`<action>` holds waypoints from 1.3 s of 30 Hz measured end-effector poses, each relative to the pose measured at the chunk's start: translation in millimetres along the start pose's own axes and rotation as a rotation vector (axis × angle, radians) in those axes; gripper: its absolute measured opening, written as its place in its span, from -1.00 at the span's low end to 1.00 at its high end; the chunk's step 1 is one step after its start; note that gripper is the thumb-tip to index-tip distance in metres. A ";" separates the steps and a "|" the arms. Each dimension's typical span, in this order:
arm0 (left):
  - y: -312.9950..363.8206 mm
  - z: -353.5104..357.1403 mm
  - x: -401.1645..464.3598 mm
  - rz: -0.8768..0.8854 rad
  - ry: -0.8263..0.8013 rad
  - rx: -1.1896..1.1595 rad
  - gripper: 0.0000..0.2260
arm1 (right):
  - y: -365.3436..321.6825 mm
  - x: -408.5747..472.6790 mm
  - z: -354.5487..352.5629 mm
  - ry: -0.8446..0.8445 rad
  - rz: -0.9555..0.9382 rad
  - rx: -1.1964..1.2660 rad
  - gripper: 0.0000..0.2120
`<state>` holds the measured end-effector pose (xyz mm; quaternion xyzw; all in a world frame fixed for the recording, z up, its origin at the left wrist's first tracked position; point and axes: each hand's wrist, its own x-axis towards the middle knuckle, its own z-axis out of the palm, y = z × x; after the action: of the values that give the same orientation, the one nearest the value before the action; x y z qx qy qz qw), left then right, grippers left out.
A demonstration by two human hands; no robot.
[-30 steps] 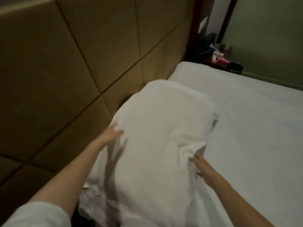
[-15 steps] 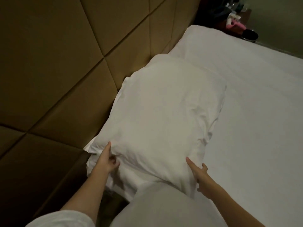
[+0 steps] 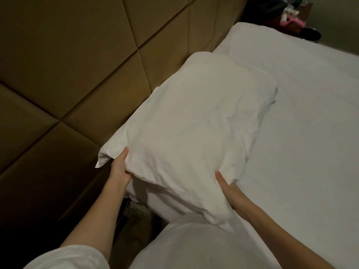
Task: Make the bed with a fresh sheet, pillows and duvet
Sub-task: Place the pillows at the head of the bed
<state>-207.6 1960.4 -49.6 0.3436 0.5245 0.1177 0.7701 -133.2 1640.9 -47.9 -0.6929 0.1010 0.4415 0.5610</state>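
1. Nearest to us, a white sleeve (image 3: 66, 257) sits at the bottom left, and a pale rounded shape fills the bottom centre; we cannot tell what that shape is.
2. Up from there, we see the left hand (image 3: 119, 167) at the pillow's near left corner, thumb lying on top of the cloth and the other fingers tucked out of sight beneath, so it is clamped on the pillow (image 3: 192, 129).
3. Across on the right, the right hand (image 3: 231, 193) meets the pillow's near right corner, one finger laid straight up against the fabric; the rest hide underneath, so we cannot tell whether it clamps or merely presses.
4. The pillow itself lies on the white sheet (image 3: 303, 136), its left edge just beside the padded tan headboard (image 3: 87, 61), its far end pointing away from us.
5. Farther on, the sheet runs smooth to the mattress's far corner.
6. At the far right, a dark nightstand (image 3: 291, 26) carries a pink object (image 3: 293, 21), with a dark round bin (image 3: 310, 34) just beside it.
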 end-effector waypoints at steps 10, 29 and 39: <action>-9.7 -51.1 -42.6 0.145 0.302 -0.032 -0.65 | 43.0 -63.6 -13.3 -0.267 0.006 -0.244 -0.46; -69.2 -8.8 -72.5 -0.188 0.215 0.334 -0.82 | 58.8 -15.4 -47.3 0.089 0.224 -0.042 -0.20; -49.9 -9.7 -24.4 -0.240 0.152 -0.066 -0.46 | 42.7 23.6 -18.1 0.118 0.161 0.239 0.11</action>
<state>-235.5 1914.4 -66.6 0.2431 0.6143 0.0675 0.7476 -137.4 1618.6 -94.7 -0.6356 0.2407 0.4287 0.5952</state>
